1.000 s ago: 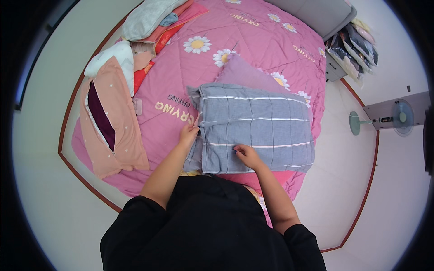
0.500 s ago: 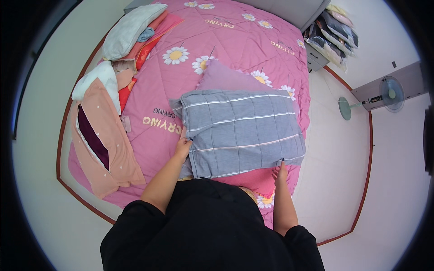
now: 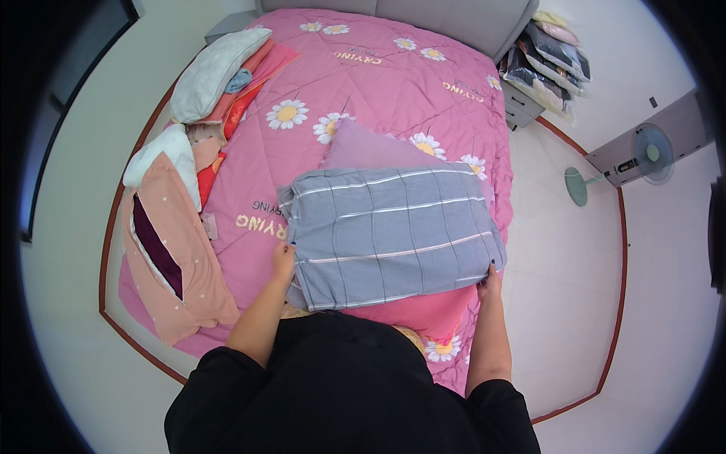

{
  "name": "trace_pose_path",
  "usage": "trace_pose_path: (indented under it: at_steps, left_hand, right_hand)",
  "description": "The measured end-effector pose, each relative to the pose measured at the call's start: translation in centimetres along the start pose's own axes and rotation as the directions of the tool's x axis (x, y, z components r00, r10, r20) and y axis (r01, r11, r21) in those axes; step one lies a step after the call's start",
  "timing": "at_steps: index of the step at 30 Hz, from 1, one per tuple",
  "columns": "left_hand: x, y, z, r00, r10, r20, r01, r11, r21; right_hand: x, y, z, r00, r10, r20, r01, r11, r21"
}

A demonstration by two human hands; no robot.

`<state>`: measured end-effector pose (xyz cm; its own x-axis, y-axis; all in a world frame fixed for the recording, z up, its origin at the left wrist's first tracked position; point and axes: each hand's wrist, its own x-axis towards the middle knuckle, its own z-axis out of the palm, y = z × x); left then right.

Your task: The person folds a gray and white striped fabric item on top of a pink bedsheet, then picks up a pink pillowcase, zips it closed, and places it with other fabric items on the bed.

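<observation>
A grey checked pillow with white stripes lies flat in front of me, across other bedding. My left hand is closed on the left edge of its case, where loose cloth hangs out. At the near right corner my right hand grips the pillow, thumb on top and fingers partly hidden beneath. A lilac pillow with a ruffled edge sticks out from under the far side. Below the near side a bright pink pillow shows.
Daisy-patterned pink bedding covers the bed. On the left lie a peach pillowcase with an open slit, a white cushion and a pale pillow on folded cloths. Bagged bedding sits on a nightstand; a fan stands right.
The checked pillow has shifted slightly left. My left hand has moved left and nearer along its edge; my right hand has moved right to the near corner and closed on it.
</observation>
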<state>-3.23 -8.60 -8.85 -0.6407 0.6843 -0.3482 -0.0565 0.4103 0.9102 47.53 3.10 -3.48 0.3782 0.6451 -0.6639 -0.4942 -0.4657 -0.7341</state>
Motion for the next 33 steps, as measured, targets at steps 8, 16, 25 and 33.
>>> trace_pose_path:
  at_steps: [8, 16, 25, 33]
  left_hand:
    - [1.6, 4.1, -4.1, 0.989, 0.031, -0.146, -0.057, 0.981, -0.183]
    - [0.4, 2.8, -4.1, 1.000, -0.002, 0.012, 0.002, 1.000, -0.006]
    - [0.7, -1.3, -3.6, 0.997, 0.075, -0.006, -0.071, 0.963, 0.259]
    - [0.3, -3.4, -3.1, 0.998, 0.022, -0.065, -0.006, 0.972, 0.235]
  right_hand:
    - [-3.5, -3.8, -4.1, 0.856, 0.390, 0.340, -0.103, 0.772, -0.627]
    - [0.8, -2.6, -3.9, 0.962, -0.169, 0.215, 0.273, 0.629, -0.727]
    - [5.5, -3.9, 2.3, 0.928, -0.185, 0.325, 0.373, 0.488, -0.789]
    - [-9.6, -15.3, 16.8, 0.453, -0.257, 0.854, 0.793, -0.322, -0.517]
